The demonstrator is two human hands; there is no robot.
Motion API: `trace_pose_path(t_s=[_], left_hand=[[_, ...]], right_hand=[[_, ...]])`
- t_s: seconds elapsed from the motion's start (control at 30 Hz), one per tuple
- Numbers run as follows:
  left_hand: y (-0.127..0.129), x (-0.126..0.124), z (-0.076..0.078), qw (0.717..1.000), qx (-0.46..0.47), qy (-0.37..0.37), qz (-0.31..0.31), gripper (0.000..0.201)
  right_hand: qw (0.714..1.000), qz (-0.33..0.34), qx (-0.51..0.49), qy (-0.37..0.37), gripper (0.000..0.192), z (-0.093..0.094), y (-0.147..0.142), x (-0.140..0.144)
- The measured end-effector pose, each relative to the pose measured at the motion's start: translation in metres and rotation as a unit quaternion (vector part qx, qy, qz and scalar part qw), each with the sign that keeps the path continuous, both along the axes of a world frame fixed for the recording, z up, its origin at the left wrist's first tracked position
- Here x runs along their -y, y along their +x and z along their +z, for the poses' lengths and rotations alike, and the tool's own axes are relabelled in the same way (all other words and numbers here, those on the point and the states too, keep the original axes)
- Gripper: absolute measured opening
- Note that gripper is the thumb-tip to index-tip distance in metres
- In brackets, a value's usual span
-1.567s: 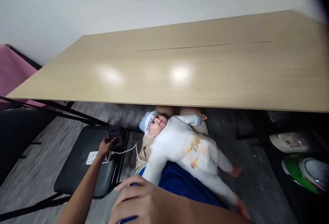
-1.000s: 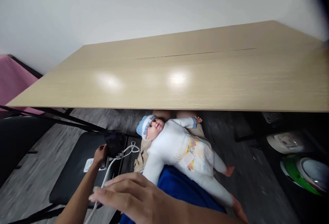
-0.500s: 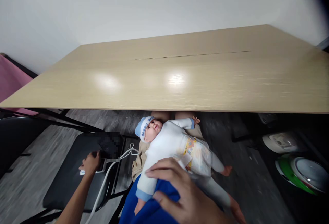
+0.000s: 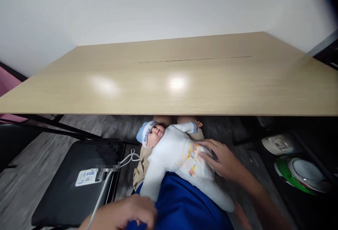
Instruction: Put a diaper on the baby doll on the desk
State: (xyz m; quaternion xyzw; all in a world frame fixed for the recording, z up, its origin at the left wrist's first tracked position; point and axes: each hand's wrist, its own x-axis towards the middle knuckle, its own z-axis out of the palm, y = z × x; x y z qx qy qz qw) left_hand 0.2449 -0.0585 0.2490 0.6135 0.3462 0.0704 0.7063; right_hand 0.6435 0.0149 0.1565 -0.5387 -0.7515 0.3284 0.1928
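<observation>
A baby doll in a white top and a blue-and-white "Happy Baby" cap lies face up across my lap. A white diaper with a yellow cartoon waistband is around its hips, and a pale tab lies across the band. My right hand rests against the diaper's side with its fingers extended and apart. Low in the view, my left hand is curled at the doll's near sleeve cuff. It covers the doll's hand there, and I cannot make out what its fingers hold.
A wooden table spans the space ahead, its front edge above the doll's head. At left, a black chair seat carries a white card and a blurred dark object. A white cable crosses there. At right are green-and-white dishes.
My left hand has come from the chair to the doll's near cuff. My right hand has moved right and away from me, from above the doll onto the diaper's side.
</observation>
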Motion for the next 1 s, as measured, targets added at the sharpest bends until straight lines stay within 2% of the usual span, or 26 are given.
trace_pose_path(t_s=[0.03, 0.1, 0.17, 0.23, 0.3, 0.37, 0.47, 0.53, 0.57, 0.63, 0.67, 0.73, 0.8, 0.83, 0.9, 0.93, 1.0], left_hand=[[0.026, -0.009, 0.006, 0.995, 0.022, 0.062, -0.074, 0.017], [0.070, -0.034, 0.002, 0.975, 0.011, 0.217, -0.055, 0.023], [0.101, -0.060, -0.015, 0.930, -0.040, 0.364, -0.012, 0.028], [0.116, -0.081, -0.035, 0.901, -0.057, 0.430, -0.008, 0.032], [0.120, -0.093, -0.049, 0.898, -0.051, 0.437, -0.010, 0.033], [0.117, -0.095, -0.053, 0.907, -0.039, 0.420, -0.002, 0.028], [0.107, -0.090, -0.046, 0.921, -0.014, 0.389, 0.021, 0.013], [0.095, -0.084, -0.038, 0.939, 0.015, 0.343, 0.006, 0.010], [0.087, -0.081, -0.034, 0.951, 0.023, 0.308, -0.013, 0.015], [0.071, -0.074, -0.028, 0.972, 0.013, 0.228, -0.056, 0.036], [0.066, -0.072, -0.026, 0.979, 0.002, 0.191, -0.066, 0.042], [0.062, -0.070, -0.024, 0.985, -0.013, 0.162, -0.049, 0.038], [0.074, -0.074, -0.024, 0.973, -0.015, 0.228, 0.008, 0.031], [0.086, -0.080, -0.024, 0.957, -0.017, 0.287, 0.037, 0.030], [0.119, -0.095, -0.027, 0.915, -0.034, 0.399, 0.059, 0.030], [0.139, -0.104, -0.029, 0.898, -0.050, 0.435, 0.041, 0.033], [0.186, -0.123, -0.037, 0.864, -0.125, 0.484, -0.056, 0.046]], right_hand=[[1.000, -0.005, -0.003, -0.001, 0.036, 0.000, -0.003, -0.005], [0.999, -0.023, -0.019, 0.012, 0.032, -0.001, -0.009, -0.014], [0.998, -0.034, -0.040, 0.036, 0.026, -0.003, -0.014, -0.020], [0.996, -0.026, -0.051, 0.064, 0.016, -0.006, -0.019, -0.025], [0.995, -0.010, -0.042, 0.091, 0.013, -0.012, -0.022, -0.033], [0.992, -0.012, -0.024, 0.124, 0.014, -0.019, -0.020, -0.045], [0.986, -0.044, -0.001, 0.158, 0.019, -0.028, -0.013, -0.065], [0.985, -0.060, 0.006, 0.162, 0.021, -0.026, -0.012, -0.072], [0.985, -0.059, 0.010, 0.164, 0.021, -0.022, -0.015, -0.072], [0.986, -0.018, 0.008, 0.166, 0.024, -0.008, -0.026, -0.065], [0.985, 0.026, 0.002, 0.168, 0.029, 0.000, -0.033, -0.058], [0.972, 0.156, -0.015, 0.174, 0.029, 0.016, -0.045, -0.043], [0.954, 0.236, -0.018, 0.183, 0.020, 0.026, -0.044, -0.027], [0.953, 0.242, -0.011, 0.182, 0.022, 0.030, -0.037, -0.019], [0.969, 0.200, 0.010, 0.148, 0.037, 0.032, -0.012, -0.005], [0.977, 0.189, 0.020, 0.096, 0.041, 0.031, 0.003, 0.002], [0.987, 0.152, 0.030, -0.039, 0.047, 0.026, 0.032, 0.016]])
